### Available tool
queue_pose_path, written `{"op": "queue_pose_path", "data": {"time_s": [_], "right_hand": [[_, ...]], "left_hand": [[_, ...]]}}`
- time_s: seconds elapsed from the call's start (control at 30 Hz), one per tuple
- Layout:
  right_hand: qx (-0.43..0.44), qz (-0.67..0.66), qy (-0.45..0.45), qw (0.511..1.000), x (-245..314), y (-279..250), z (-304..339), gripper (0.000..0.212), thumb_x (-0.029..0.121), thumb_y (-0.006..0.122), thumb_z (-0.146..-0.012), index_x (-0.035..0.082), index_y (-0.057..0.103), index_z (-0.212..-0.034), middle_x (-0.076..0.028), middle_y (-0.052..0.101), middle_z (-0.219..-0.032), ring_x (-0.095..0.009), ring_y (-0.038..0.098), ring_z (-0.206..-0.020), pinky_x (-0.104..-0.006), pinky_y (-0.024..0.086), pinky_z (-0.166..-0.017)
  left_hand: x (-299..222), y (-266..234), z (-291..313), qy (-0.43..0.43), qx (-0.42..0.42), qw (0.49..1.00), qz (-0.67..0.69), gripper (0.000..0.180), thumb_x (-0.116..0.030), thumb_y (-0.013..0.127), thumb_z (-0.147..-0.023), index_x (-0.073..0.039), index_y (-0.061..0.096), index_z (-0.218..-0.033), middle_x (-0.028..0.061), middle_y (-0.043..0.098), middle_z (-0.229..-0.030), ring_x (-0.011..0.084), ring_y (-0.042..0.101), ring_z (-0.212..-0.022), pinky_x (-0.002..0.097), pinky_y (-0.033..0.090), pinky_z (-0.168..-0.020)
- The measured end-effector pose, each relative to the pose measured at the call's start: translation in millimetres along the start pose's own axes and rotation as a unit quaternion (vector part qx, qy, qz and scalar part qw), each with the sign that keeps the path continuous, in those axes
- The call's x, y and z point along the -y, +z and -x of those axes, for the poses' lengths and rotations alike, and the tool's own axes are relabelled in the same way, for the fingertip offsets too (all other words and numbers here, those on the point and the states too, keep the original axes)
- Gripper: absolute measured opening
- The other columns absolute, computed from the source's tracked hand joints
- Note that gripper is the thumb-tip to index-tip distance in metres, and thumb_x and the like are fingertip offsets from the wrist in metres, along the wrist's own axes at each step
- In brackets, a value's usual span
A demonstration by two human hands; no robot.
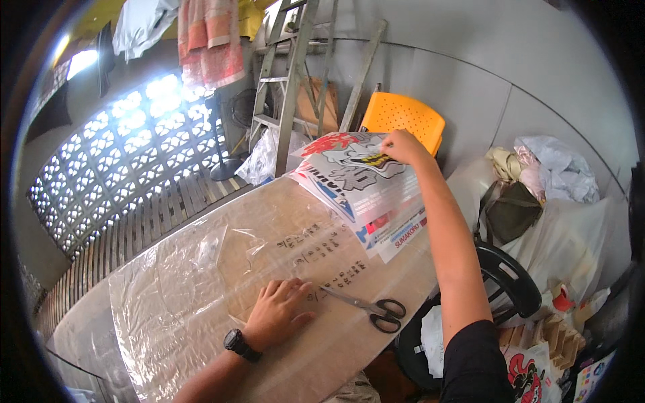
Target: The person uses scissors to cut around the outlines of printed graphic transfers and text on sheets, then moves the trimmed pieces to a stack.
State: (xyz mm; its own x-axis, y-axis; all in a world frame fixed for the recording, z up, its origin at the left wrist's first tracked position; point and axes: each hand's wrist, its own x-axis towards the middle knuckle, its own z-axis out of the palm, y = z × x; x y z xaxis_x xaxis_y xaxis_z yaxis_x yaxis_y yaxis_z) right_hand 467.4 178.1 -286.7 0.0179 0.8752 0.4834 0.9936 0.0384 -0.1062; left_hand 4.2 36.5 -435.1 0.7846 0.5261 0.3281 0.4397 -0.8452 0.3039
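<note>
My left hand lies flat with fingers spread on the clear plastic sheet that covers part of the table. A black watch is on that wrist. At the far end of the table my right hand is closed, gripping the top edge of a printed poster with a cartoon face in grey, red and yellow. More printed sheets lie fanned out beneath it. Scissors with black handles rest on the table right of my left hand, their blades pointing toward it.
A yellow chair stands behind the table, with a metal ladder to its left. On the right are a black chair, a dark green bag and plastic bags. A slatted bench runs along the left wall.
</note>
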Motion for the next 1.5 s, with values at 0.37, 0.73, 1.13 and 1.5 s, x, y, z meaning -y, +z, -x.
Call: {"op": "queue_pose_path", "data": {"time_s": [0.37,0.73,1.13,1.5], "right_hand": [[-0.023,-0.003,0.092,0.996,18.9,18.2,-32.6,0.028,0.024,0.069,-0.088,0.008,0.075,-0.109,-0.014,0.074,-0.107,-0.031,0.071,-0.099,-0.0402,0.054,-0.09],[0.175,0.029,0.138,0.974,29.2,37.4,-58.0,0.019,0.023,0.075,-0.083,0.017,0.077,-0.101,-0.008,0.075,-0.111,-0.029,0.067,-0.111,-0.0527,0.04,-0.107],[-0.022,-0.023,0.059,0.998,17.2,14.2,-32.7,0.038,0.045,0.068,-0.087,0.02,0.076,-0.114,-0.009,0.074,-0.11,-0.029,0.068,-0.105,-0.0528,0.038,-0.104],[0.227,0.043,0.147,0.962,17.5,38.1,-17.6,0.113,0.094,0.038,-0.077,0.013,0.036,-0.157,-0.015,0.033,-0.162,-0.033,0.027,-0.151,-0.0532,0.017,-0.123]], "left_hand": [[16.0,5.9,5.3,0.014,-0.037,0.999,0.032,0.046,-0.033,0.072,-0.087,-0.014,0.063,-0.128,0.0085,0.056,-0.129,0.0308,0.051,-0.118,0.0452,0.043,-0.101],[10.0,-1.4,-0.8,-0.016,-0.026,0.997,0.068,0.041,-0.034,0.074,-0.087,-0.016,0.067,-0.124,0.0083,0.057,-0.126,0.0306,0.052,-0.116,0.0456,0.042,-0.104],[7.6,-3.4,-3.2,-0.015,-0.021,0.998,0.062,0.044,-0.035,0.074,-0.087,-0.013,0.066,-0.125,0.0092,0.057,-0.126,0.03,0.052,-0.116,0.0454,0.041,-0.104],[9.9,-2.4,1.2,-0.011,-0.018,0.998,0.068,0.043,-0.033,0.073,-0.088,-0.013,0.066,-0.125,0.0106,0.056,-0.127,0.0317,0.051,-0.118,0.0464,0.04,-0.105]]}}
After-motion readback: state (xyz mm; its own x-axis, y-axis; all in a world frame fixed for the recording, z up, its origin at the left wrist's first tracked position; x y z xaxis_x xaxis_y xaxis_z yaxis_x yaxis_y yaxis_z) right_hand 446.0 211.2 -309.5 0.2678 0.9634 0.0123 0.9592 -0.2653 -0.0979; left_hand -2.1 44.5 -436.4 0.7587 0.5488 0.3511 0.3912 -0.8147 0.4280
